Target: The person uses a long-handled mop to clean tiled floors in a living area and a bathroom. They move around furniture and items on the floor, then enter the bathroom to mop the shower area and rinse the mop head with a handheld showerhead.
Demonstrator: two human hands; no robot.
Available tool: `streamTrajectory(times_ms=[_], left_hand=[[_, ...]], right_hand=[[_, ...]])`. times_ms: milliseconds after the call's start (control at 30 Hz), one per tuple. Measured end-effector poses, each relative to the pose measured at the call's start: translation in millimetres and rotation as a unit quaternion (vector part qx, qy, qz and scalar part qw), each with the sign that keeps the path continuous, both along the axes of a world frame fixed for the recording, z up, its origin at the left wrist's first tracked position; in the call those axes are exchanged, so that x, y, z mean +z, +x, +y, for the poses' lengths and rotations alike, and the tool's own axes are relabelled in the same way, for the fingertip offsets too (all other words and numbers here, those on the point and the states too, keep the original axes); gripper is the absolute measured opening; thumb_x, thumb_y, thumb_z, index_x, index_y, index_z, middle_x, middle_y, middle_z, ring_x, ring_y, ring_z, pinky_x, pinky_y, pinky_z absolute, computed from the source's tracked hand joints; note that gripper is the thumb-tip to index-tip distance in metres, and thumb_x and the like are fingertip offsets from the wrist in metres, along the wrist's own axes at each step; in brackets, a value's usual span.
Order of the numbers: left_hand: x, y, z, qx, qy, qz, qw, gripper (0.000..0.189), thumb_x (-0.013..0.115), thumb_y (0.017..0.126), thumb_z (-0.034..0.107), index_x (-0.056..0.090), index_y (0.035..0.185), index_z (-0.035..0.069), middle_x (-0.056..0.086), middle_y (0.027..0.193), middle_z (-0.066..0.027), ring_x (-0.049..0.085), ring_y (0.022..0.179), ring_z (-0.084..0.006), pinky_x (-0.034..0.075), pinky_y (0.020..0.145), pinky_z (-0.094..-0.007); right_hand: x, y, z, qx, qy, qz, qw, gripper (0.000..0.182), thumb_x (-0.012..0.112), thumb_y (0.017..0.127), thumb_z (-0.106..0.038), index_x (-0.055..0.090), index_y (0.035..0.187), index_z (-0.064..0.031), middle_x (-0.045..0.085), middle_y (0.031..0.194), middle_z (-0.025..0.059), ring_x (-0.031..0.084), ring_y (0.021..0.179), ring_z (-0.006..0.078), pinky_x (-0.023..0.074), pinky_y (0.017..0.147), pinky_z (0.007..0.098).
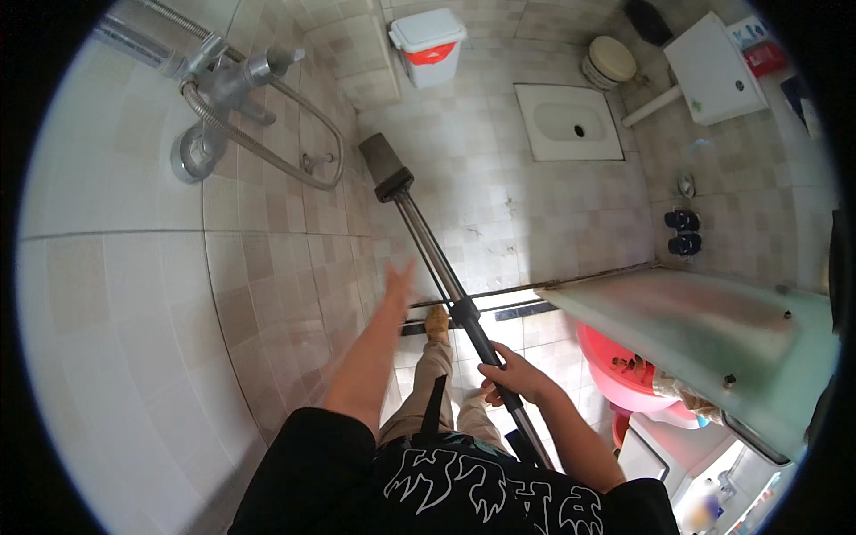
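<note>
A mop with a dark and silver telescopic pole slants from near my waist to the tiled floor ahead. Its flat grey head lies by the left wall, joined to the pole by a black fitting. My right hand is closed around the dark part of the pole, below a black collar. Blurred by motion, my left hand is raised left of the pole, fingers apart, holding nothing. A thin rod runs alongside the upper pole.
A squat toilet is set in the floor, with a lidded bucket behind it. A white bin stands ahead. Shower fittings project at left. A threshold, frosted glass door and pink basin are nearer me.
</note>
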State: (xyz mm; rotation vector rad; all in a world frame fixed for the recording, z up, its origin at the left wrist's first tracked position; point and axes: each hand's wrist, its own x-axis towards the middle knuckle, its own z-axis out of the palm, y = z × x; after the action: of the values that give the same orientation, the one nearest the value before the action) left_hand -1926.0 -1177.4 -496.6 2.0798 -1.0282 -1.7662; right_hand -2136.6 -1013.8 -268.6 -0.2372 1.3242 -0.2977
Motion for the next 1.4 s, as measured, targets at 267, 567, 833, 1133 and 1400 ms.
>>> streamTrajectory(times_ms=[267,567,833,1133,1400], left_hand=[[77,-131,165,0.274,0.248,0.396,0.841,0.055,0.057,0.089,0.043,0.042,0.111,-0.005,0.062,0.094,-0.0249,0.065,0.084,-0.0337,0.056,0.074,-0.0426],[80,-170,178,0.326,0.181,0.249,0.894,0.046,0.064,0.086,0.032,0.049,0.097,-0.01,0.06,0.079,-0.0234,0.064,0.062,-0.0343,0.058,0.055,-0.0438],[86,-174,129,0.263,0.126,0.201,0.935,0.045,0.064,0.085,0.039,0.051,0.091,-0.003,0.06,0.076,-0.0154,0.061,0.058,-0.0246,0.055,0.052,-0.0356],[143,-218,279,0.223,0.111,0.266,0.931,0.041,0.067,0.083,0.041,0.05,0.085,0.003,0.056,0.067,-0.0088,0.058,0.049,-0.0206,0.05,0.043,-0.0344],[93,-221,146,0.245,0.128,0.214,0.937,0.042,0.066,0.084,0.04,0.052,0.081,0.001,0.059,0.071,-0.0129,0.061,0.058,-0.0227,0.054,0.049,-0.0331]], right_hand=[[-43,-27,99,0.121,-0.083,0.324,0.935,0.057,0.071,0.074,-0.043,0.05,0.097,0.0047,0.063,0.072,0.0209,0.064,0.063,0.0319,0.0507,0.058,0.0389],[-1,-43,208,0.119,-0.092,0.347,0.926,0.074,0.066,0.078,-0.034,0.035,0.129,0.0095,0.064,0.081,0.0255,0.064,0.074,0.0401,0.0516,0.068,0.043],[172,-55,325,0.095,-0.054,0.33,0.938,0.078,0.068,0.078,-0.031,0.029,0.136,0.0046,0.064,0.076,0.0242,0.064,0.072,0.0396,0.0517,0.067,0.0422],[72,-54,272,0.0,-0.062,0.307,0.95,0.083,0.065,0.08,-0.027,0.017,0.137,0.0127,0.063,0.074,0.0252,0.063,0.071,0.0409,0.0506,0.064,0.0435],[220,-61,394,0.036,-0.041,0.333,0.941,0.087,0.068,0.08,-0.018,0.012,0.144,0.0,0.063,0.07,0.0196,0.065,0.065,0.0272,0.0487,0.06,0.0363]])
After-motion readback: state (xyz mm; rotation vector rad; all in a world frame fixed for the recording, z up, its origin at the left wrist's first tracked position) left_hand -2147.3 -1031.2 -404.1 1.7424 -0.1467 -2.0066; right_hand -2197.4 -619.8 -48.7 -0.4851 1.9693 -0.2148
